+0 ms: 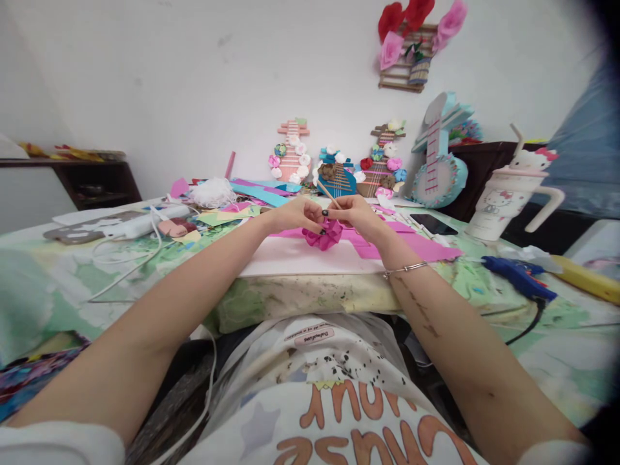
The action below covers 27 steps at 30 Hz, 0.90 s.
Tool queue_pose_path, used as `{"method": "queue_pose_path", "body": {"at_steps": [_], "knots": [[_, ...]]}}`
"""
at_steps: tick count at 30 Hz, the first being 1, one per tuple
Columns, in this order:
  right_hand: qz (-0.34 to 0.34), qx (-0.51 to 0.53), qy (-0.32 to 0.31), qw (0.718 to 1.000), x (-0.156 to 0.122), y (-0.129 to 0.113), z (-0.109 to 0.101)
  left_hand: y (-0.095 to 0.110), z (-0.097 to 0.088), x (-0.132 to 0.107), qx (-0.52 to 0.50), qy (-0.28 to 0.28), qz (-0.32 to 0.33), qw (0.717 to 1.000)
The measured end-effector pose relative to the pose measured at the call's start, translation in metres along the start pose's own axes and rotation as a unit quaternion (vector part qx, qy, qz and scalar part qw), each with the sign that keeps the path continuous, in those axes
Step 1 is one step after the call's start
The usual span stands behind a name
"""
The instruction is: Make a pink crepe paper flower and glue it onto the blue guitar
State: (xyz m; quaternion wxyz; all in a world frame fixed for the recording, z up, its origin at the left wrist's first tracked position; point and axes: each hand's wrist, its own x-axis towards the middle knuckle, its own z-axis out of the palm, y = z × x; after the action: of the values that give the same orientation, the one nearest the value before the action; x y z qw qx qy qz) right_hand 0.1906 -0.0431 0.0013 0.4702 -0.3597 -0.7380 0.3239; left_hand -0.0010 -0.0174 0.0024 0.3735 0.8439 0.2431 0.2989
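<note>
White wall (194, 84) rises behind a table spread with a green-and-white patterned tablecloth (58, 290), and a wooden hanging (420, 39) with red and pink flowers is fixed high on it to the right. Along the back of the table stand stringed-instrument crafts trimmed with small flowers: a pink one (292, 155), a blue one (341, 181) and a brown one (375, 174), with a larger pale-blue one (438, 175) farther right.

At the middle of the near edge, a magenta paper flower (323, 240) is held just above a white sheet (281, 261). The person's left hand (295, 215) has its fingers drawn in narrow, pinching the flower at its upper left. The right hand (356, 212) grips a thin wooden stick (326, 192) between thumb and fingers, the stick slanting up to the left, and its fingertips meet the flower's upper edge. A silver bracelet (411, 267) circles the right wrist.

Flat magenta paper (421, 247) lies partly beneath the right forearm. Beyond it are a dark-screened phone (433, 225), a white Hello Kitty tumbler (501, 201) and a blue glue gun (518, 274). On the left lie a white power strip (138, 223) and a heap of white shreds (213, 192).
</note>
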Motion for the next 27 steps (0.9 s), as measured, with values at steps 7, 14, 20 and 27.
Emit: {"method": "queue_pose_path", "body": {"at_steps": [7, 14, 20, 27], "knots": [[0.005, 0.026, 0.002, 1.0, 0.002, 0.005, -0.001, -0.003, 0.0, 0.003, -0.045, 0.024, -0.014, 0.999], [0.01, 0.035, 0.023, 0.999, 0.006, 0.009, -0.001, -0.006, -0.003, 0.004, -0.157, 0.085, -0.041, 0.983], [-0.004, 0.035, 0.031, 0.999, 0.005, 0.011, 0.0, -0.005, -0.005, 0.003, -0.169, 0.072, -0.04, 0.982], [-0.015, 0.029, 0.019, 0.999, 0.005, 0.01, 0.002, -0.013, -0.005, 0.006, -0.159, 0.09, 0.012, 0.983]]}}
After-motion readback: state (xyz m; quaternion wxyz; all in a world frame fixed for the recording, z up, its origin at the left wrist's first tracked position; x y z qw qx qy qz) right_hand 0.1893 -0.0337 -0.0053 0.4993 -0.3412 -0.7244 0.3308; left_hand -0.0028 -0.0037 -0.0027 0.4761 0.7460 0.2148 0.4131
